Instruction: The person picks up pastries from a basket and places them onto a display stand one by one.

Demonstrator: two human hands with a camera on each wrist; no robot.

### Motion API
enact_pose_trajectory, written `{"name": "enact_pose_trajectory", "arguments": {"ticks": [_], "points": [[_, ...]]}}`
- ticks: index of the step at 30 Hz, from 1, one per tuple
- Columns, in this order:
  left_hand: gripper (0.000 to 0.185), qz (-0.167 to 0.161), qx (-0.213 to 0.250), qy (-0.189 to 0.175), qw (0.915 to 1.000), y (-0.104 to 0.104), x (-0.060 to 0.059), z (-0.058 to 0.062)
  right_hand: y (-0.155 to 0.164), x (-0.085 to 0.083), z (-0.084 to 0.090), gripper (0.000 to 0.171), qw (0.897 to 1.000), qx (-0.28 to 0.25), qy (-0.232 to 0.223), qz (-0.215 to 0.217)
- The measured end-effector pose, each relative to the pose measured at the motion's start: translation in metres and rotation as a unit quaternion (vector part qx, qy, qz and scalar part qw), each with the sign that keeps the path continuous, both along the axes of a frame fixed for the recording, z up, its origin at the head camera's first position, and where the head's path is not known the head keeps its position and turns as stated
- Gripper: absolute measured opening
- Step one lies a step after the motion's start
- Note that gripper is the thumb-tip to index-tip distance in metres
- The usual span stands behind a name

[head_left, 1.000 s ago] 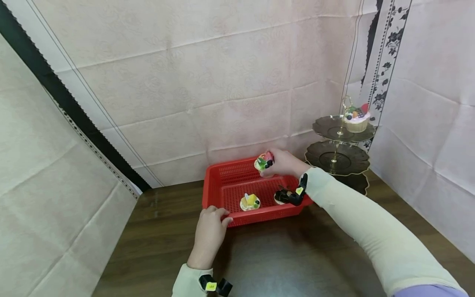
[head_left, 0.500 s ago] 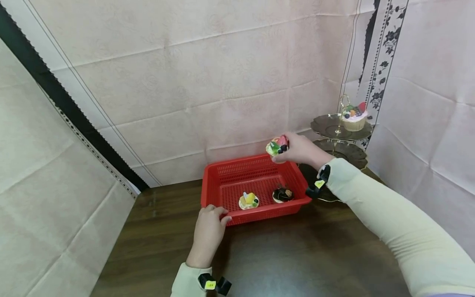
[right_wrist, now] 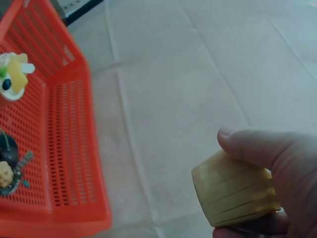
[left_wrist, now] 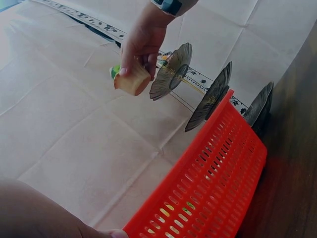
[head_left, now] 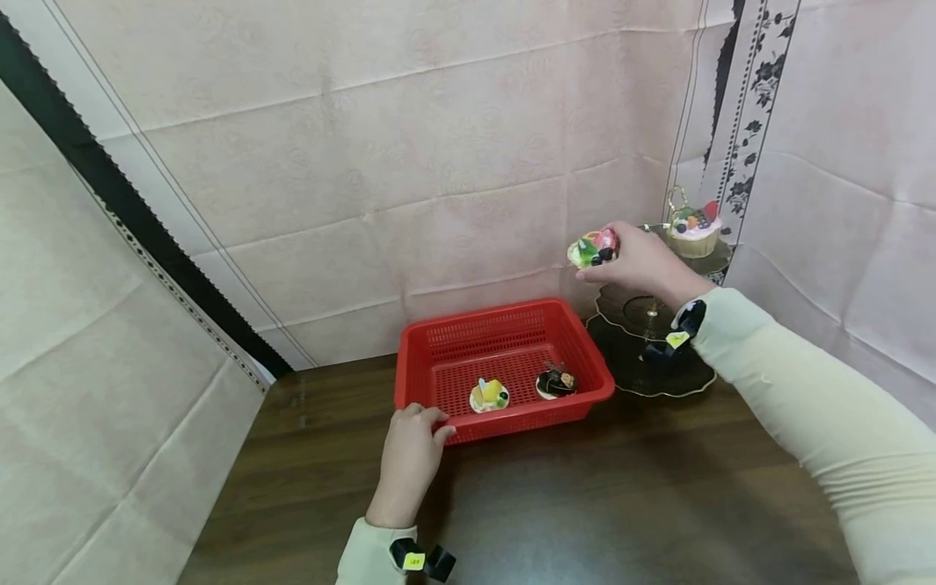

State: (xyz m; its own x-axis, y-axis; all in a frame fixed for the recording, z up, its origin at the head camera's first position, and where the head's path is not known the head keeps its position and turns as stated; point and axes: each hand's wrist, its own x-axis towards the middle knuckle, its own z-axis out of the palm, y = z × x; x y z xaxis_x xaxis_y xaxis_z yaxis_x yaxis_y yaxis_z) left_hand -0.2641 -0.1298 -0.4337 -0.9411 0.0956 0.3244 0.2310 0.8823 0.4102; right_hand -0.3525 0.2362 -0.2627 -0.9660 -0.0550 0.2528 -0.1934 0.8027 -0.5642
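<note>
Cupcakes: two in basket, one in right hand, one on stand.

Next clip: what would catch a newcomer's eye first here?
The red basket in the middle of the dark table, with two small cupcakes on its floor. Above and to its right, the right hand grips a fruit-topped cupcake in the air beside the tiered gold stand. The left hand holds the basket's near rim.
</note>
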Motion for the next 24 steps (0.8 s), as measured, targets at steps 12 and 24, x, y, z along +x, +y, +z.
{"name": "enact_pose_trajectory", "arguments": {"ticks": [12,24], "points": [[0.022,0.001,0.003,-0.007,1.0000,0.000,0.000,0.001,0.031,-0.008,0.009,0.089,0.997,-0.031,0.018,-0.062],[0.021,-0.003,-0.003,0.001,1.0000,-0.001,0.000,0.002,0.047,-0.010,0.006,0.092,0.993,-0.060,-0.024,-0.102]]}}
